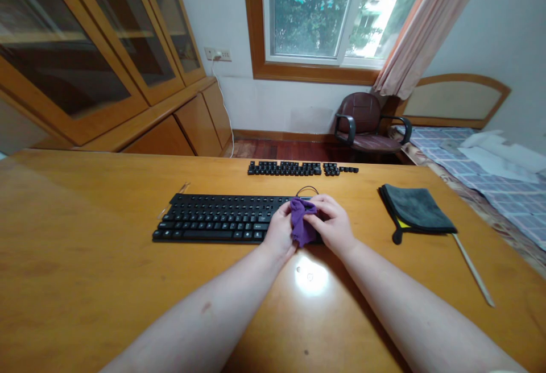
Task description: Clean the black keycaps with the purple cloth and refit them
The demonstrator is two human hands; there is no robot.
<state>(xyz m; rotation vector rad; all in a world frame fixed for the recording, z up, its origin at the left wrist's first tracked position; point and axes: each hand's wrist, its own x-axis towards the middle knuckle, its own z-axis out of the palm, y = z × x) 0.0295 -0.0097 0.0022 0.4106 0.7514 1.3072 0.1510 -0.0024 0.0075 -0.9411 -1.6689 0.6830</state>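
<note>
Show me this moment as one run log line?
left hand: holding crumpled purple cloth | right hand: holding it too | under: black plastic keyboard | beyond: rows of loose black keycaps | beside: folded grey towel

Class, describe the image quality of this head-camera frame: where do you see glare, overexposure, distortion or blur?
In the head view, a round glare spot shines on the wooden desk; the window is overexposed at right; wide-angle distortion tilts the glass-fronted cabinet; the keyboard and purple cloth look sharp.
</note>
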